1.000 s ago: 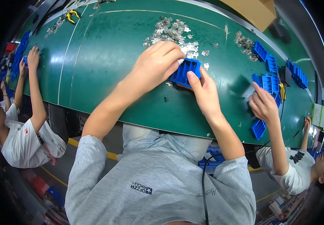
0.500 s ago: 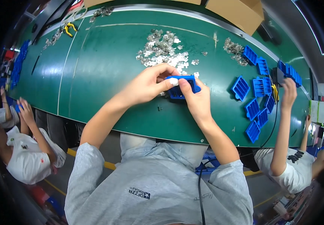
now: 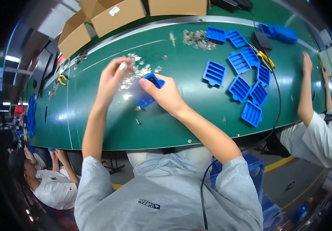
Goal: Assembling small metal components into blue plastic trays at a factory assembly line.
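My right hand (image 3: pixel 165 94) grips a blue plastic case (image 3: pixel 147 101) with compartments, its thumb lying over the upper edge; part of the case is hidden by the hand and blurred. Apart from it, to the left, is my left hand (image 3: pixel 111 79), fingers curled in toward the thumb, a white cover on one digit. Whatever sits between those fingertips, if anything, cannot be made out. Beside and behind the left hand spreads a pile of small shiny metal pieces (image 3: pixel 136 73). One small metal part (image 3: pixel 138 121) lies on the table nearer to me.
Several blue compartment cases (image 3: pixel 239 88) lie to the right on the green table (image 3: pixel 196 119), near yellow-handled pliers (image 3: pixel 266 60) and a black cable (image 3: pixel 279 104). Another metal heap (image 3: pixel 198 39) sits farther back. Cardboard boxes (image 3: pixel 116 17) line the far edge. Co-workers sit on both sides.
My left hand has come off the blue case and moved left to the metal pile. The right hand still holds the case, now tilted. The whole view has turned toward the right.
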### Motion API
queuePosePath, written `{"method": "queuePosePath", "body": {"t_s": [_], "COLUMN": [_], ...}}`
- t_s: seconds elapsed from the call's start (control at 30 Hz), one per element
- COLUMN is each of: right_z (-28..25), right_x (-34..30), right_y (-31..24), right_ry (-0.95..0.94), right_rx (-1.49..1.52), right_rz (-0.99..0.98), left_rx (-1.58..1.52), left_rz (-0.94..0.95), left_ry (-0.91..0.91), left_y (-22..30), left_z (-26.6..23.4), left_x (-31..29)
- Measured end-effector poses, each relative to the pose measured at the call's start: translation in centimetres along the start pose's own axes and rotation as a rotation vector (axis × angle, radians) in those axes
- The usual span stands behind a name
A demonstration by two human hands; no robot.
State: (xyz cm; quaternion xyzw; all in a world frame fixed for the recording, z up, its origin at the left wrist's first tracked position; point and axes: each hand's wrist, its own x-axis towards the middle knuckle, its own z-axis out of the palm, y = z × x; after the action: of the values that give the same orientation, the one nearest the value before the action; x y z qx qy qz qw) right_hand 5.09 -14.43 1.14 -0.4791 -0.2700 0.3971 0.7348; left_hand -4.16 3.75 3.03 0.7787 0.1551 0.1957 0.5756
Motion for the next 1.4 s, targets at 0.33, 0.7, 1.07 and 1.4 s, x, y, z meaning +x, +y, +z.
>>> {"method": "queuePosePath", "body": {"t_s": [0.33,0.7,1.07,1.4], "right_z": [-0.6,-0.8,-1.1,-0.5], "right_x": [-0.3,-0.1,0.2,0.8], "right_y": [-0.6,-0.3,-0.3,1.8], "right_ry": [-0.222,-0.149,-0.071,0.089], "right_rx": [0.235,0.367,0.363,0.373], "right_rz": [-0.074,-0.030,0.095,0.106], "left_rx": [0.544,0.690,0.623,-0.136], "left_rz": [0.327,0.457,0.454,-0.017], "left_ry": [-0.141,-0.172,-0.224,0.169], "left_y": [-4.1,-4.4,-3.7,-3.8], "left_z": [12.4,13.0,8.3,1.5], "left_x": [14.6,14.6,14.9,-1.8]}}
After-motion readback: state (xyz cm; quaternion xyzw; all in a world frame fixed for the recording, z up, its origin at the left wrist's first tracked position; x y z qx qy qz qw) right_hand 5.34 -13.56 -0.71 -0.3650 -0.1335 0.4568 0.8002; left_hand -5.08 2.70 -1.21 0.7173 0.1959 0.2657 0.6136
